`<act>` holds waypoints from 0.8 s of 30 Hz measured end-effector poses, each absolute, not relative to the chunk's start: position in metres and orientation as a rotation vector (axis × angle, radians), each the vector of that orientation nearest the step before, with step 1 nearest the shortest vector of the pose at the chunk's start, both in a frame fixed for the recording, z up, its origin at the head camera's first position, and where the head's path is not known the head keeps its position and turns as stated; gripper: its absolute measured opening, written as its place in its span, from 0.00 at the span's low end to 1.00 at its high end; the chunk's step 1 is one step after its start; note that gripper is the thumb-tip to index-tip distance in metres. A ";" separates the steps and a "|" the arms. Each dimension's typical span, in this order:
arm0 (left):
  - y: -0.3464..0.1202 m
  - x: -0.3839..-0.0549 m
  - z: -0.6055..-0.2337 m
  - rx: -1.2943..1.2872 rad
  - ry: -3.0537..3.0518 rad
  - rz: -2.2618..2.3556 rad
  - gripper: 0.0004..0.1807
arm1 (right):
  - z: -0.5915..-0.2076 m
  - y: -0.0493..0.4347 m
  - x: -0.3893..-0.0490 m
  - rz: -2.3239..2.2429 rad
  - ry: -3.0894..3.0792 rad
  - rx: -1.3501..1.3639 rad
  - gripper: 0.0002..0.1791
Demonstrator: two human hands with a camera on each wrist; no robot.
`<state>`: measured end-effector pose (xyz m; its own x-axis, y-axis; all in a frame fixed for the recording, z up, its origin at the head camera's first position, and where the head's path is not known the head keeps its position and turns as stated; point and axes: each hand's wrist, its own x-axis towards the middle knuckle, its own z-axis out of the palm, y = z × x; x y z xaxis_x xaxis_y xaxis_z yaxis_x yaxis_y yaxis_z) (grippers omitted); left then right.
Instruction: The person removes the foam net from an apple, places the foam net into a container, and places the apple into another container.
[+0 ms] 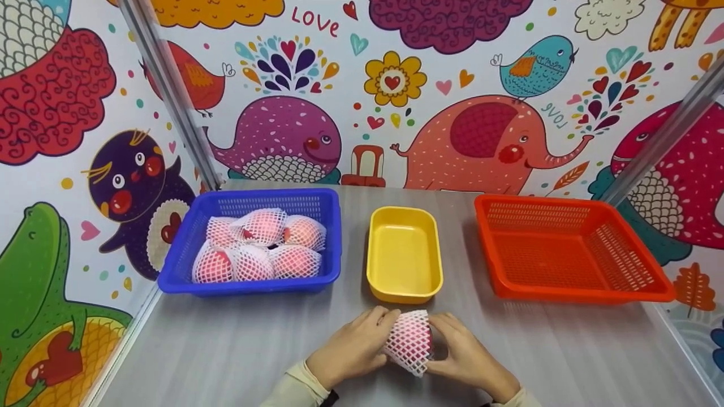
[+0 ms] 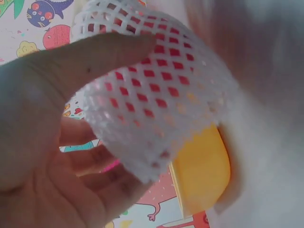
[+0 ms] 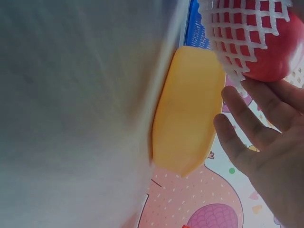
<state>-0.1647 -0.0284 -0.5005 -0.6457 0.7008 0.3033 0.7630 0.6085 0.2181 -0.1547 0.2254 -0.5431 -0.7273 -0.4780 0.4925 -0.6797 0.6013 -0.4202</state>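
Note:
Near the front of the table, both hands are at a smooth red round fruit in a white foam net (image 1: 408,342). My left hand (image 1: 359,345) holds the netted side, its thumb lying across the mesh in the left wrist view and its fingers behind. My right hand (image 1: 466,353) has fingers and thumb about the opposite end. There the bare red fruit (image 3: 280,52) comes out of the net's open edge, touched by the fingertips; the right thumb is out of sight in the right wrist view. The fruit's exact kind cannot be told.
A blue basket (image 1: 249,288) at left holds several netted fruits (image 1: 297,261). Just beyond the hands stands a yellow tray (image 1: 404,257) with nothing in it. To the right is a red-orange basket (image 1: 543,263) with a bare bottom. Cartoon-printed walls (image 1: 350,68) enclose the grey table (image 1: 226,345).

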 end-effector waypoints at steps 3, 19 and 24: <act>-0.032 -0.165 -0.501 -1.215 -2.626 -0.525 0.27 | -0.543 0.229 -0.153 0.892 -2.502 0.926 0.41; -0.047 -0.179 -0.497 -1.218 -2.690 -0.517 0.10 | -0.524 0.257 -0.136 1.038 -2.475 0.735 0.41; -0.050 -0.190 -0.481 -1.196 -2.670 -0.532 0.11 | -0.524 0.265 -0.134 1.025 -2.489 0.671 0.41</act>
